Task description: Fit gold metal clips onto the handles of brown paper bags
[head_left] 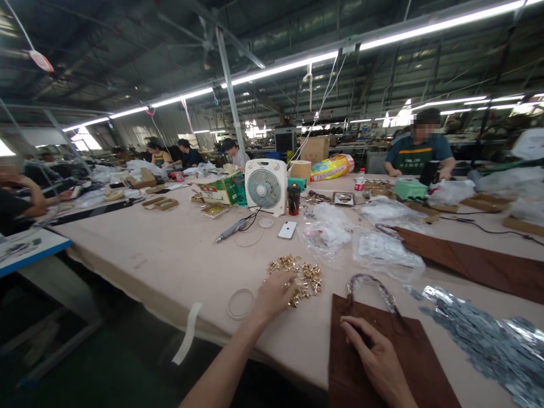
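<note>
Both hands at front edge of table [170,255]: my left hand [274,294] touches gold fittings pile [304,276], pinch indiscernible; right hand [376,357] flat, spread, on brown bag [420,362]

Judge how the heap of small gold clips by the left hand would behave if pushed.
The gold clips lie as many loose pieces, so they would probably scatter rather than move together. Shiny like metal, they are probably heavy for their size.

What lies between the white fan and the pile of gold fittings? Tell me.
A white phone lies between the white fan and the pile of gold fittings, head view.
</note>
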### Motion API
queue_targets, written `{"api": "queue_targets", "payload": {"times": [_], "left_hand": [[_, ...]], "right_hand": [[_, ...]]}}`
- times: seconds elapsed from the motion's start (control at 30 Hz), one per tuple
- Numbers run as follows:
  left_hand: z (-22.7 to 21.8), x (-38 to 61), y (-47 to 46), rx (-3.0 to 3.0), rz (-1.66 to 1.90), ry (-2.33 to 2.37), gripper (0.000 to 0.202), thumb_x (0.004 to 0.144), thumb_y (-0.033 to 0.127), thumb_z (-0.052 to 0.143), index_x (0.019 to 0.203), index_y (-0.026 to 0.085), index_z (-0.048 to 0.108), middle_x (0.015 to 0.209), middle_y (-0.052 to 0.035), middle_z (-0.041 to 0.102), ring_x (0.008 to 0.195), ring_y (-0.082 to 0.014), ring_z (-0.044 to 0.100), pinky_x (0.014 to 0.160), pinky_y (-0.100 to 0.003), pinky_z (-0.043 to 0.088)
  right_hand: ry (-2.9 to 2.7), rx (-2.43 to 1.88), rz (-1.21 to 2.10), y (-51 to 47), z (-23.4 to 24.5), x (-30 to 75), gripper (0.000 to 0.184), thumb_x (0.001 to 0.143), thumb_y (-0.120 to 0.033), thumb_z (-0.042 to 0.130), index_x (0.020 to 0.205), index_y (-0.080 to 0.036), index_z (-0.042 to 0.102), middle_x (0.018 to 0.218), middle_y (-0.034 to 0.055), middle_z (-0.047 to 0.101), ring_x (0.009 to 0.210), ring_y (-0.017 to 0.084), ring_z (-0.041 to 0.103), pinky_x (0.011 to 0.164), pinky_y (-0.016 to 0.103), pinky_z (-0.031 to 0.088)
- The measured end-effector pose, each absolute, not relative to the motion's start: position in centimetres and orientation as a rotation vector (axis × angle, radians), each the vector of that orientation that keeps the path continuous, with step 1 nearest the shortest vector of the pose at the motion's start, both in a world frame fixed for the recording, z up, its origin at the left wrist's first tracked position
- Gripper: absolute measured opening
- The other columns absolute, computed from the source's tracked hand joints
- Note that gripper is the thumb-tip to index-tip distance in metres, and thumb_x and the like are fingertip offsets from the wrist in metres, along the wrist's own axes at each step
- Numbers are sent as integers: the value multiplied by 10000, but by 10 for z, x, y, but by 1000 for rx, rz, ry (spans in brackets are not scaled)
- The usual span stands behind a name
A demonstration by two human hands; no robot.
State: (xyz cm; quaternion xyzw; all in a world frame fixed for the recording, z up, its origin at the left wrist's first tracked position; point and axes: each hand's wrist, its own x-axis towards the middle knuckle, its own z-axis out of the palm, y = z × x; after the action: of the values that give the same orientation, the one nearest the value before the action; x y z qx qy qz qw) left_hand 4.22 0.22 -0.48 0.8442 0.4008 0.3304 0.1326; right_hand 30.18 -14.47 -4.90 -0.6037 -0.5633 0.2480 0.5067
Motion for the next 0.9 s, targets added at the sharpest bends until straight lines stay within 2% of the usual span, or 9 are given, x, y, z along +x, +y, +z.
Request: {"api": "queue_targets", "payload": {"times": [0.23, 0.43, 0.63, 0.77, 0.9], "left_hand": [[-9, 76, 19, 2477, 765, 1221, 219, 955, 196, 589, 1123, 220, 727, 1155, -72, 747, 1133, -228, 650, 1019, -357, 495], [-4, 86, 36, 2477, 585, 1335, 204, 961, 208, 555, 1001, 222, 754, 1051, -64, 765, 1026, -232, 691, 923, -330, 509], [-2, 97, 46, 2449, 416, 1432, 173, 901, 319, 641, 1026, 251, 740, 1031, -64, 766, 1004, -270, 706, 844, -340, 519], [-2, 107, 51, 2417, 367, 1495, 168, 831, 333, 698, 959, 226, 717, 980, -82, 745, 972, -287, 704, 821, -351, 519], [-3, 108, 51, 2402, 424, 1481, 113, 826, 288, 680, 913, 220, 704, 960, -73, 726, 964, -269, 689, 829, -337, 502]], "right_hand": [[-1321, -1466, 618, -145, -47, 300, 453, 912, -606, 667, 1081, -205, 792, 849, 50, 742, 741, 201, 707, 760, 255, 594], [-1293, -1466, 637, -146, -45, 299, 435, 896, -606, 682, 1049, -217, 801, 842, 39, 740, 742, 192, 698, 755, 239, 582], [-1270, -1460, 653, -145, -45, 298, 449, 901, -611, 677, 1069, -212, 798, 819, 33, 728, 747, 196, 690, 748, 249, 576], [-1264, -1457, 666, -144, -45, 298, 440, 898, -606, 685, 1062, -214, 799, 841, 38, 737, 730, 191, 686, 741, 251, 576], [-1245, -1450, 659, -145, -43, 298, 437, 890, -608, 691, 1051, -217, 803, 842, 40, 740, 739, 194, 692, 739, 246, 581]]}}
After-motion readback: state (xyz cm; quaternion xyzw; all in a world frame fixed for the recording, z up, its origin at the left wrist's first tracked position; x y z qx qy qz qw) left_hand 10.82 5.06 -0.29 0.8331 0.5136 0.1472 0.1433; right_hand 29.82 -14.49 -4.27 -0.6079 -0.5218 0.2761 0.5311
